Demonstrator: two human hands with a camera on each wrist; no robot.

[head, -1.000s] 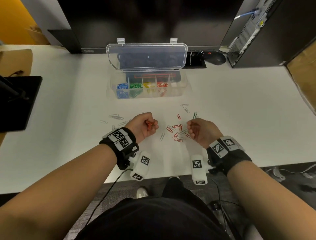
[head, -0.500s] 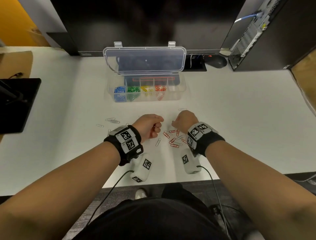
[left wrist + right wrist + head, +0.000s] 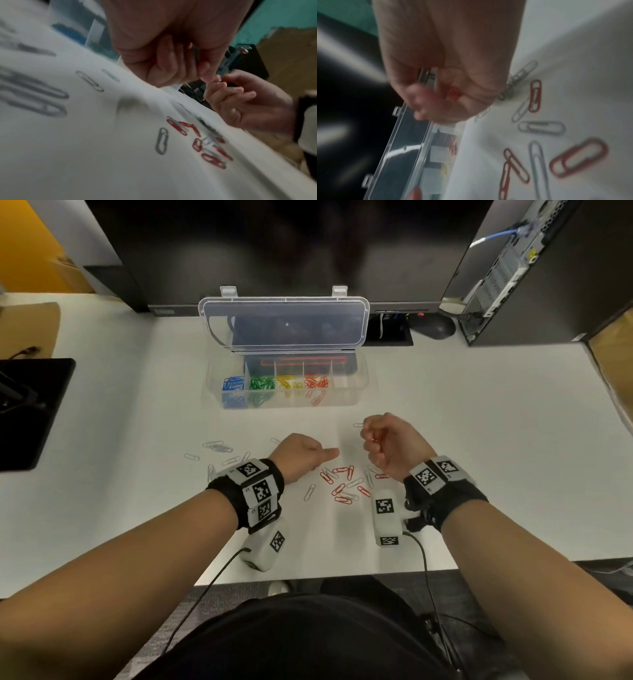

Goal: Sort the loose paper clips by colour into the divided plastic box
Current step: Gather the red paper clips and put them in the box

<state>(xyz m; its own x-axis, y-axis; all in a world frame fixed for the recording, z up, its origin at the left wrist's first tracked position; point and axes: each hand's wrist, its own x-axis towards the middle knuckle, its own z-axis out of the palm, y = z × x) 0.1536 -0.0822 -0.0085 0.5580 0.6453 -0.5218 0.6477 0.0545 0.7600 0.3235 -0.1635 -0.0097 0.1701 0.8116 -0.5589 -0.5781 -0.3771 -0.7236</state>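
Observation:
The clear divided box (image 3: 359, 385) stands open at mid-table, holding blue, green, yellow and red clips (image 3: 317, 382) in separate compartments; its rightmost one looks empty. Loose red and silver paper clips (image 3: 342, 484) lie between my wrists, and more silver ones (image 3: 215, 446) lie to the left. My left hand (image 3: 305, 455) is curled just left of the pile with its thumb pointing right; a red and a grey clip (image 3: 194, 54) show inside its fingers. My right hand (image 3: 387, 443), raised beyond the pile, grips a red clip (image 3: 453, 93) and silver ones (image 3: 428, 77).
A monitor stands behind the box with its raised lid (image 3: 284, 323). A mouse (image 3: 433, 326) and a computer tower (image 3: 534, 268) are at the back right. A black stand (image 3: 30, 405) sits at the left. The table's front edge (image 3: 342, 573) lies just under my wrists.
My right hand has risen off the pile and moved forward and right, towards the box, still curled on clips. My left hand stays a fist; its thumb now points right.

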